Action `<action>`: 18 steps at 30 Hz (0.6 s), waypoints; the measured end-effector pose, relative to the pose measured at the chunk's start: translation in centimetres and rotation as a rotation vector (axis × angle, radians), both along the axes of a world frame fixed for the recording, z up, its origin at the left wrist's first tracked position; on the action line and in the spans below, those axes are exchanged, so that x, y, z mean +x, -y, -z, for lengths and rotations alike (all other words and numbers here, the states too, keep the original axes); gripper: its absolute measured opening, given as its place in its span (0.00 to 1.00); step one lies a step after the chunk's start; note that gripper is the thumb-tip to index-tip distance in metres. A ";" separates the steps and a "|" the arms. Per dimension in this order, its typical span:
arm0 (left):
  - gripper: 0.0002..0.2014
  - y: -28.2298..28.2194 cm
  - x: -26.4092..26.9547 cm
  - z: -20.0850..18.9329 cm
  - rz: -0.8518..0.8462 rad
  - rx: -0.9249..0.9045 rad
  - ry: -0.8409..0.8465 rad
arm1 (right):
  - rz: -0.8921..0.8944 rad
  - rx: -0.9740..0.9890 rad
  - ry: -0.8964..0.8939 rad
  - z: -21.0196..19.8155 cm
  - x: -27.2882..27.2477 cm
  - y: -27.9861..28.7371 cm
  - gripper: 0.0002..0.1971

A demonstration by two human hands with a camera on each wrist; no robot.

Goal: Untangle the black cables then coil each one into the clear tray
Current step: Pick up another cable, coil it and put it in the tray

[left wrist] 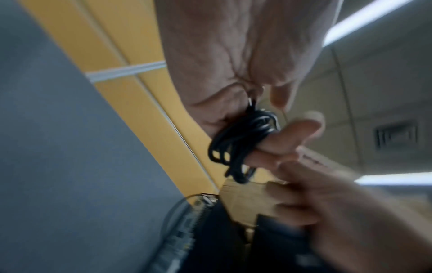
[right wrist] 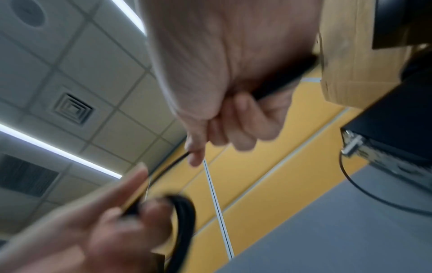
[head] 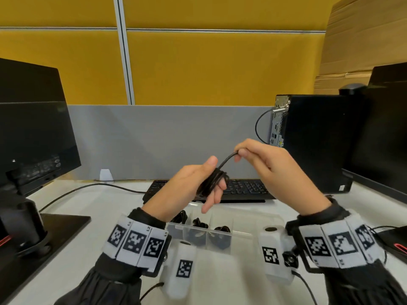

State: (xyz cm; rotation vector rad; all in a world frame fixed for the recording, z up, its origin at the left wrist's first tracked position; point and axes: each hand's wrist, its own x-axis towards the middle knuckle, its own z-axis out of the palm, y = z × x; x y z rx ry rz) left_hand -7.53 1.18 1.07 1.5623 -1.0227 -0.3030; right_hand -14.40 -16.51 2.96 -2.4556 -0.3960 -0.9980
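Note:
A black cable is wound in several loops round the fingers of my left hand, held up above the desk, with the thumb against the coil. From the coil a short free strand runs up and right to my right hand, which pinches it between thumb and fingertips. The left wrist view shows the coil round two fingers, and the right wrist view shows the pinched strand. Below the hands lies the clear tray, with coiled black cables in three compartments at its left end.
A black keyboard lies just behind the tray. A monitor on a stand is at the left, and a black PC tower and a second monitor at the right. Cardboard boxes stand at the back right.

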 end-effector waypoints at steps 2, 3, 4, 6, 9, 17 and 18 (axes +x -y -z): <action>0.23 0.1 -0.8 -0.5 0.105 -0.154 -0.101 | 0.041 0.086 0.029 0.9 1.0 -0.2 0.11; 0.20 0.1 -1.0 -0.8 0.116 -0.235 -0.136 | 0.053 0.117 0.002 1.3 1.5 -0.5 0.11; 0.19 0.1 -1.2 -1.1 0.101 -0.303 -0.153 | 0.048 0.132 -0.054 1.6 1.8 -0.9 0.12; 0.17 0.3 -1.2 -1.3 0.015 -0.413 -0.167 | -0.018 0.140 -0.166 2.2 2.2 -2.0 0.12; 0.17 0.3 -0.6 -1.3 -0.087 -0.556 -0.246 | -0.109 0.165 -0.148 2.4 1.9 -3.5 0.07; 0.21 0.6 -0.3 -0.7 -0.202 -0.607 -0.322 | -0.124 0.146 -0.120 2.4 1.6 -4.5 0.11; 0.21 0.6 -0.5 -0.7 -0.208 -0.607 -0.335 | -0.123 0.187 -0.110 2.5 1.6 -4.6 0.11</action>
